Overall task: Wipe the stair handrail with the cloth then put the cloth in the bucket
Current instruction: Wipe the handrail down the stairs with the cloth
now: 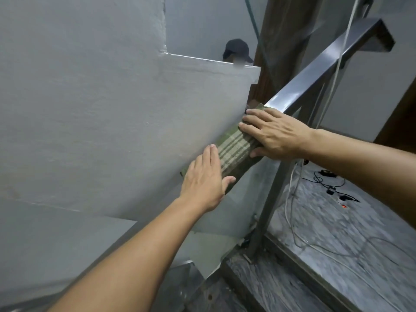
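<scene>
Left hand (203, 180) flat, right hand (278, 134) spread, both pressing green cloth (234, 152) draped over handrail (324, 70). Rail climbs toward 1 o'clock. Keep cloth wrapped, pressure even. Bucket unseen.

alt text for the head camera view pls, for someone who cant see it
Both hands press a green plaid cloth draped over a sloping metal handrail: the left hand lower down, the right hand higher up. A grey wall is alongside; cables lie on the floor below.
</scene>
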A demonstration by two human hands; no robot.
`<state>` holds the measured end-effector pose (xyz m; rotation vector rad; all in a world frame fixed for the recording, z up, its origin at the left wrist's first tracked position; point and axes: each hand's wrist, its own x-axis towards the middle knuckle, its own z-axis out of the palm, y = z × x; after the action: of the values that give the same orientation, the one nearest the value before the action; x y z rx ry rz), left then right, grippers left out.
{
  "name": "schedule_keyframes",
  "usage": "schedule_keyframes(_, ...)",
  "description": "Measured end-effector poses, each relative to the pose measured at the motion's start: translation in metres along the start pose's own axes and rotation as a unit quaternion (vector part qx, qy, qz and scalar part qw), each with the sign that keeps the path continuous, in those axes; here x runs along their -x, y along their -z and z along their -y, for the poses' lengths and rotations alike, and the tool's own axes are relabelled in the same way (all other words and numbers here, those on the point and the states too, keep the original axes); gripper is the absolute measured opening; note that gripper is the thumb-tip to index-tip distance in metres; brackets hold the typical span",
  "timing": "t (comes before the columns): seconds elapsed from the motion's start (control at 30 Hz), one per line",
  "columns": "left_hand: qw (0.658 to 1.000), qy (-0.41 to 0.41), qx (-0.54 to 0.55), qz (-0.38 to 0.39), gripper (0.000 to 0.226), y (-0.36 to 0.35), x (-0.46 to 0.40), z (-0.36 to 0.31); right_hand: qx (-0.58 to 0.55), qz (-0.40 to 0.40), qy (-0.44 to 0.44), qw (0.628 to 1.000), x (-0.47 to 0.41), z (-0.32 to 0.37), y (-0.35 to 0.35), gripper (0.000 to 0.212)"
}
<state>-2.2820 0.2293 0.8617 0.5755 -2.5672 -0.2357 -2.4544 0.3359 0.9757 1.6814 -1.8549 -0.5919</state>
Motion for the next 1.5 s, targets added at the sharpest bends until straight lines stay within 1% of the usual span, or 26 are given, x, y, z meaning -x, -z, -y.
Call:
schedule_keyframes(0.03, 1.000, 0.000, -0.005, -0.002, 0.087, 0.000, 0.003, 0.001, 0.002, -0.006, 0.017, 1.000, -0.003, 0.003, -0.001, 0.074)
schedule_keyframes(0.1, 1.000, 0.004, -0.011, 0.000, 0.088, 0.000, 0.009, 0.005, -0.037, 0.012, 0.029, 0.999, -0.007, 0.009, 0.000, 0.070)
schedule_keyframes(0.13, 1.000, 0.006, -0.013, 0.002, 0.089, -0.001, 0.012, 0.007, -0.056, 0.025, 0.030, 0.998, -0.007, 0.011, 0.000, 0.069)
schedule_keyframes(0.2, 1.000, 0.012, -0.021, 0.001, 0.091, -0.002, 0.019, 0.012, -0.069, 0.027, 0.038, 0.997, -0.008, 0.016, 0.000, 0.071)
schedule_keyframes(0.37, 0.999, 0.025, -0.038, -0.002, 0.093, -0.004, 0.037, 0.025, -0.027, 0.005, 0.067, 0.997, -0.015, 0.035, -0.001, 0.080)
schedule_keyframes(0.53, 0.999, 0.042, -0.034, -0.005, 0.089, -0.008, 0.062, 0.043, -0.040, -0.001, 0.076, 0.996, -0.019, 0.063, 0.000, 0.078)
schedule_keyframes(0.7, 0.998, 0.051, -0.041, -0.014, 0.089, -0.010, 0.093, 0.064, -0.056, -0.025, 0.087, 0.994, -0.022, 0.098, 0.000, 0.075)
schedule_keyframes(0.9, 0.998, 0.055, -0.038, -0.011, 0.089, -0.013, 0.145, 0.102, -0.052, -0.042, 0.095, 0.993, -0.027, 0.162, 0.009, 0.075)
schedule_keyframes(1.07, 0.997, 0.064, -0.046, -0.021, 0.089, -0.018, 0.207, 0.143, -0.044, -0.055, 0.104, 0.992, -0.032, 0.237, 0.019, 0.076)
schedule_keyframes(1.2, 0.996, 0.084, -0.039, -0.013, 0.090, -0.021, 0.259, 0.181, -0.041, -0.046, 0.112, 0.992, -0.039, 0.300, 0.029, 0.078)
schedule_keyframes(1.33, 0.995, 0.098, -0.028, -0.002, 0.089, -0.021, 0.299, 0.205, -0.046, -0.030, 0.113, 0.992, -0.042, 0.349, 0.041, 0.082)
schedule_keyframes(1.5, 0.988, 0.151, -0.013, 0.027, 0.090, -0.022, 0.339, 0.224, -0.055, -0.020, 0.110, 0.992, -0.045, 0.400, 0.050, 0.083)
